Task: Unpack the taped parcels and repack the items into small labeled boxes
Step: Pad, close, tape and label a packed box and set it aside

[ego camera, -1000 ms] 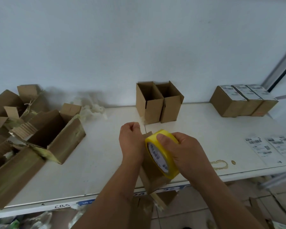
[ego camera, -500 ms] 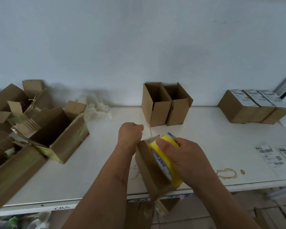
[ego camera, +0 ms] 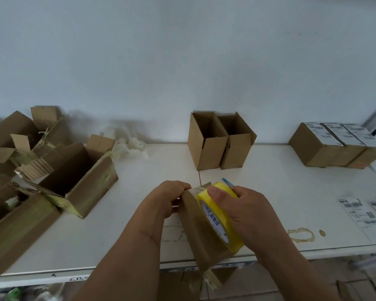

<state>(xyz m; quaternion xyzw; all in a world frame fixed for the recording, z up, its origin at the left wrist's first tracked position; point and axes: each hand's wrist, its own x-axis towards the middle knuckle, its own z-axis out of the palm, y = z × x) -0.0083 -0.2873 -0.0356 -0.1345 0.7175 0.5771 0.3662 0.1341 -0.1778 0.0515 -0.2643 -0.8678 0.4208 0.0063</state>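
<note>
A white desk (ego camera: 122, 240) stands against a plain pale wall (ego camera: 182, 51), stained near its front edge. At the front, the left hand (ego camera: 167, 197) grips a small box (ego camera: 201, 233) with curled fingers; the right hand (ego camera: 245, 208) grips a yellow tape roll (ego camera: 217, 216) against it. Torn parcels (ego camera: 59, 170) lie left, labeled boxes (ego camera: 336, 144) right.

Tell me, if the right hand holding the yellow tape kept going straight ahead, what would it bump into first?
Probably the pair of open small boxes by the wall. The right hand, gripping the tape roll against the box, points away and slightly left; bare table lies between. Depth is hard to judge.
</note>
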